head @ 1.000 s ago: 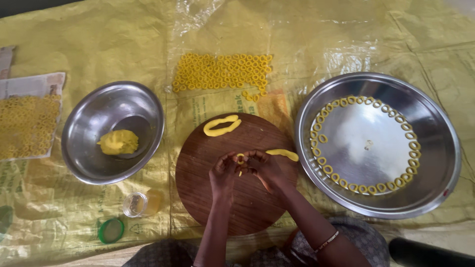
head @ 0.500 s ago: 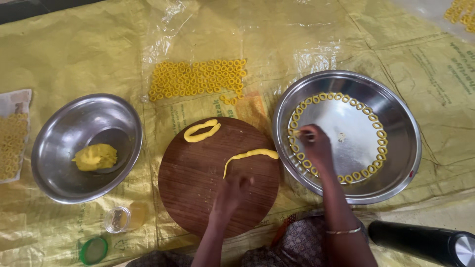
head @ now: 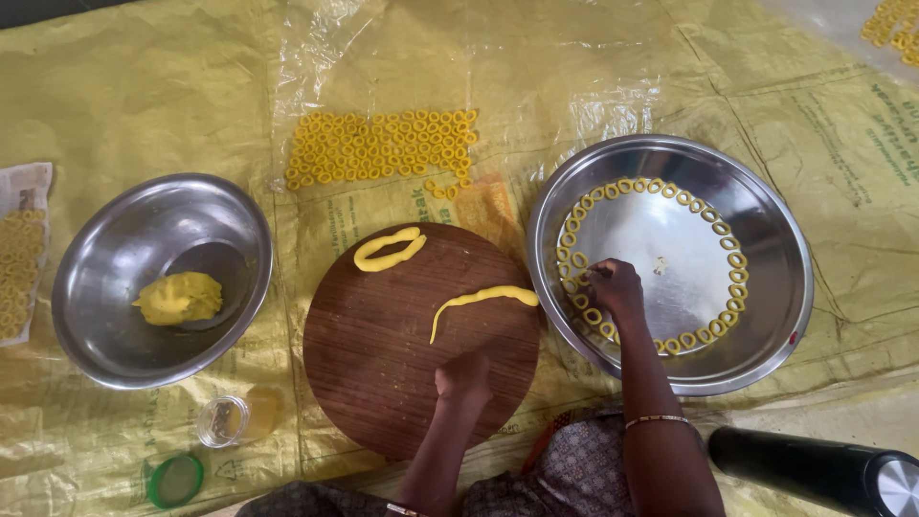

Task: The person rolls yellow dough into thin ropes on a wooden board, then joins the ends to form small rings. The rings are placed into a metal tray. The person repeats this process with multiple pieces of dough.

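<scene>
Hands: right hand point(head: 616, 285) reaches into the steel tray point(head: 775, 316), fingertips pinched together at the left side of the ring circle; whether a dough ring sits between them cannot be told. Left hand point(head: 466, 376) rests loosely curled on the round wooden board point(head: 383, 383), holding nothing.

Position of hands: well apart, one on the board, one in the tray.

Dough rings in tray: small yellow dough rings point(head: 735, 258) lie along the tray's flat bottom in one neat circle, each close beside the next, nearly closed.

Doing this step well, as a judgement: each ring wants setting down flat, just beside its neighbour without overlapping, and released gently so its round shape holds.

Dough on board: thin yellow dough rope point(head: 483, 301) lies curved across the board's upper right, near the tray's rim. Closed elongated dough loop point(head: 389, 249) lies near the top edge.

Look of the dough: bright yellow, smooth, soft-looking, evenly rolled.

Elsewhere: steel bowl point(head: 115, 354) at left holds a lump of yellow dough point(head: 179, 298). More finished rings point(head: 383, 146) lie in rows on the yellow plastic sheet point(head: 144, 86) beyond the board. Small open jar point(head: 222, 420) and green lid point(head: 175, 480) sit at lower left. Dark cylindrical flask point(head: 814, 469) lies at lower right.
</scene>
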